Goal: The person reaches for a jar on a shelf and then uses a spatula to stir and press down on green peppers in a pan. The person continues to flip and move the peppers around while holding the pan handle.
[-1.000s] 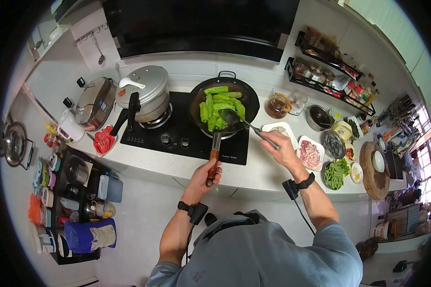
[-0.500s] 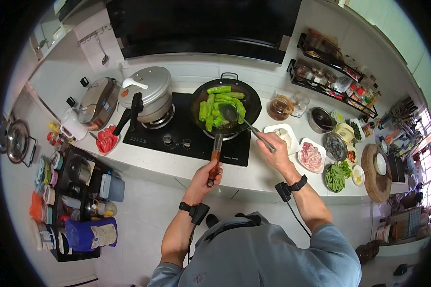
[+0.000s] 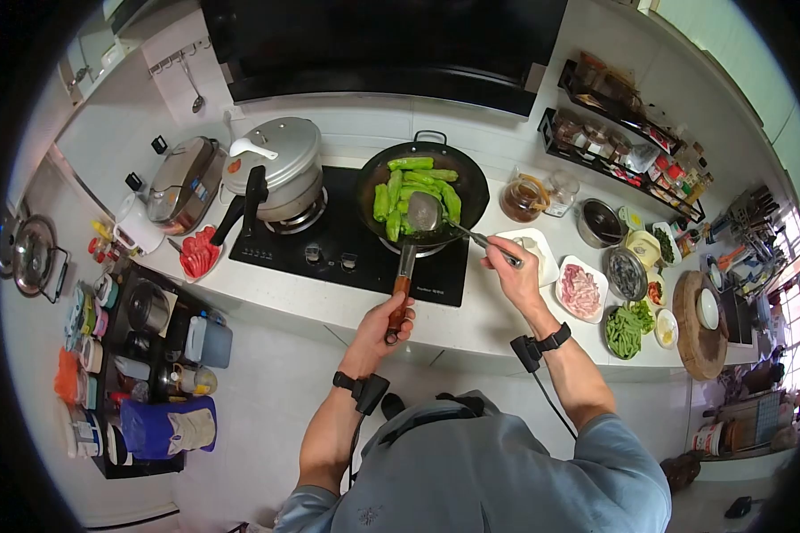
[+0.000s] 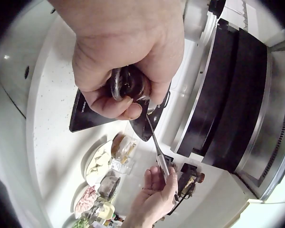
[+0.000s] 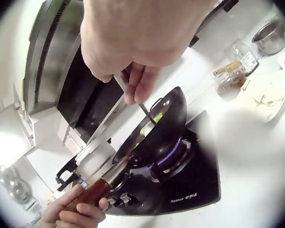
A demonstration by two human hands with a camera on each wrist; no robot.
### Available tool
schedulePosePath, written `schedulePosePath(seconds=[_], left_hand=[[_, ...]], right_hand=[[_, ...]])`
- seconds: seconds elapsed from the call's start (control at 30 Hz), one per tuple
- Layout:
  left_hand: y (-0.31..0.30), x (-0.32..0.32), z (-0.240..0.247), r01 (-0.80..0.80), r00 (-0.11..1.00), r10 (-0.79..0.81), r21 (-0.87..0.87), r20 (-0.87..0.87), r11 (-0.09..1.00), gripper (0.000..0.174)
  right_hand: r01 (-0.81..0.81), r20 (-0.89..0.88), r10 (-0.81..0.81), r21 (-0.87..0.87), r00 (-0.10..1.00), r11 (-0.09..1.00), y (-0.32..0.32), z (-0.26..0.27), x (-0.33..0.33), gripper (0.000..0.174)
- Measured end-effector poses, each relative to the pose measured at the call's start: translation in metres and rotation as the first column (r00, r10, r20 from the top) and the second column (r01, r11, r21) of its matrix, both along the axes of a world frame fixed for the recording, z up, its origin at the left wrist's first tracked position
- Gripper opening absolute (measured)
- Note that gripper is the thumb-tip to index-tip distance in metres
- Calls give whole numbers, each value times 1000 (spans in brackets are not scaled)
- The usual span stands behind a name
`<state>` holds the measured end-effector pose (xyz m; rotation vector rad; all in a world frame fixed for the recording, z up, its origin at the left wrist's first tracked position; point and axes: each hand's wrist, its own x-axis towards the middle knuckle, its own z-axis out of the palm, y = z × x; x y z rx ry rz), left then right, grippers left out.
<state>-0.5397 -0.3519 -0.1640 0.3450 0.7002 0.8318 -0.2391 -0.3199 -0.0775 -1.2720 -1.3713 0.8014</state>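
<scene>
A black wok (image 3: 376, 169) with green peppers (image 3: 412, 163) in it stands on the right burner, where the right wrist view shows a bluish flame. My left hand (image 3: 382, 330) grips the wok's wooden handle (image 3: 402, 286); the left wrist view shows fingers of this hand (image 4: 128, 61) curled round the handle's end. My right hand (image 3: 517, 272) holds the spatula by its handle (image 3: 493, 248), and the spatula's blade (image 3: 424, 212) lies on the peppers near the wok's front. In the right wrist view the right hand (image 5: 137, 47) hides part of the spatula's handle.
A pressure cooker (image 3: 286, 191) is on the left burner, with sliced red food (image 3: 200, 253) on a plate beside the hob. Right of the wok are a glass pitcher (image 3: 522, 201), a plate of sliced meat (image 3: 581, 289), green vegetables (image 3: 624, 332), a metal pot (image 3: 600, 222) and a round wooden board (image 3: 695, 338).
The spatula's blade has turned from dark to a lighter, shinier face, and its handle sits slightly lower at the wok's rim. My left hand keeps its grip; the head view has shifted a little.
</scene>
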Motion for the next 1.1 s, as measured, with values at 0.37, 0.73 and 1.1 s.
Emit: schedulePosePath(seconds=[0.37,0.73,1.1], left_hand=[[-1,1,5,-2,1000,2,7,-24,1000,36],[-3,3,9,-16,999,16,-10,-48,1000,35],[-1,0,6,13,1000,-13,-2,-22,1000,34]], right_hand=[[-22,230,-14,153,973,988,9,-10,0,26],[-63,8,62,122,998,991,-12,29,-26,26],[-220,579,-1,311,815,925,-15,64,4,22]])
